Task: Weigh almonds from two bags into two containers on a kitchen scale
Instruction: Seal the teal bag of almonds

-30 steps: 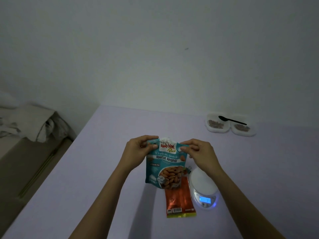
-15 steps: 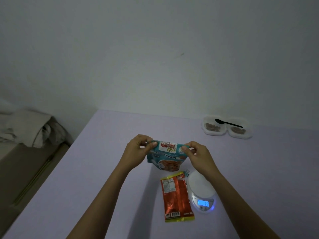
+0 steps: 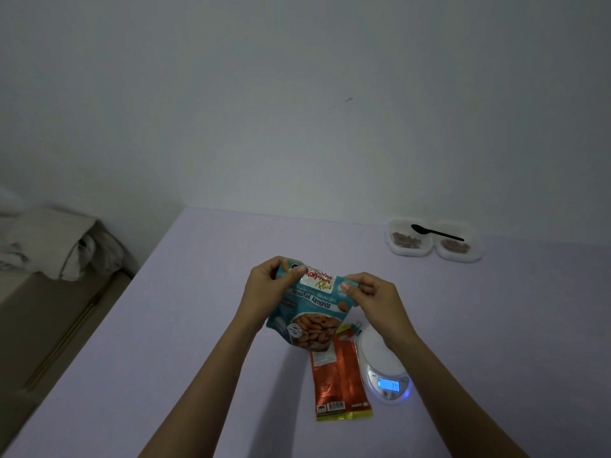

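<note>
Teal bag (image 3: 307, 315): glossy film pouch of roasted almonds, held tilted above the bench (image 3: 198, 325) at centre, its lower end hanging over the far tip of the orange bag.
Left hand (image 3: 267, 285): fingers (image 3: 294, 276) curled round the pouch's top left corner, thumb on the printed face.
Right hand (image 3: 373, 295): thumb and forefinger pinching the top right corner, other fingers curled behind.
Orange bag (image 3: 340, 375): flat on the bench, near side, just left of the scale, with a small clip (image 3: 355, 326) at its far end.
Scale (image 3: 383, 365): white, round plate, blue display lit, partly under the right forearm.
Containers (image 3: 408, 239): two white tubs side by side at far right, well apart from the scale, each holding some almonds; a black spoon (image 3: 436, 233) lies across their rims.
Mouth of pouch: hidden by the fingers, so open or sealed cannot be told.
Handling: likely light and floppy, with slick film that slides under a loose pinch; the loose almonds will shift and swing the bottom.
Where to hold: the flat top strip at both corners for working the seal; for pouring, one side just below the mouth, the other hand under the base.
</note>
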